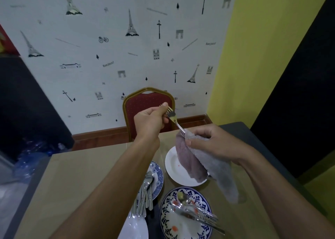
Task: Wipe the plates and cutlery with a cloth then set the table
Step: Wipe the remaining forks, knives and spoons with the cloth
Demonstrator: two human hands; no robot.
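Observation:
My left hand (151,119) pinches the tine end of a metal fork (174,118) held up above the table. The fork's handle runs down into a grey-purple cloth (199,163), which my right hand (212,141) grips around it. The cloth hangs over a plain white plate (171,163) with small red spots. A blue-patterned plate (166,218) near me holds a soiled spoon (183,198) and other cutlery (201,218). A smaller blue-patterned plate (159,175) carries several clean-looking spoons and forks (145,193). Another white plate (134,228) sits at the bottom edge.
The tan table (72,184) stretches out to the left. A red chair with a gold frame (143,104) stands at the far side against the patterned wall. Plastic bottles (30,159) lie on the floor at left. A dark surface (235,128) adjoins the table's right.

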